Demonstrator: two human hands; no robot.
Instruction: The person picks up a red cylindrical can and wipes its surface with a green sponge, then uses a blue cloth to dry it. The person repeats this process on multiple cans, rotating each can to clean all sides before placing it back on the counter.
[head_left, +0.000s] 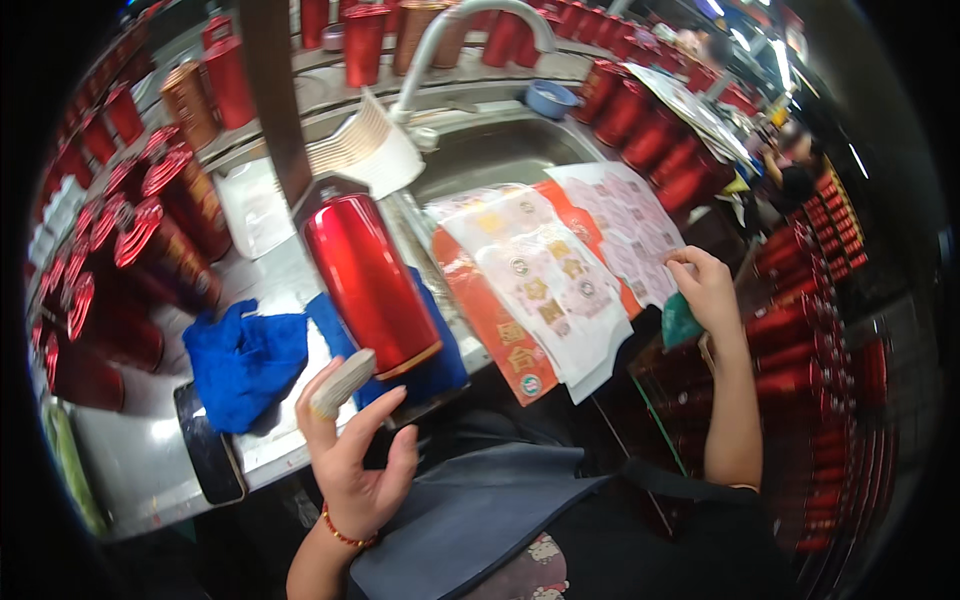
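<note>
A shiny red metal canister (372, 280) with a gold-coloured rim at its near end lies on a folded blue cloth (448, 358). Just short of that rim is my left hand (355, 455), empty, fingers spread, a pale cover on one fingertip. On the right, my right hand (705, 285) has its thumb and finger pinched together at the edge of a sheet of pinkish stickers (630, 225); what sits between the fingertips is too small to make out. A green, cloth-like piece (681, 322) shows under that hand's palm. White sticker sheets (545, 285) overlap a red-orange printed sheet (470, 290).
More red canisters (185, 200) crowd the left, with others along the back and right. A crumpled blue cloth (250, 360) and a black phone (210, 445) lie on the metal counter. Behind the sheets are a sink (500, 155), a tap (425, 65) and a blue bowl (550, 98).
</note>
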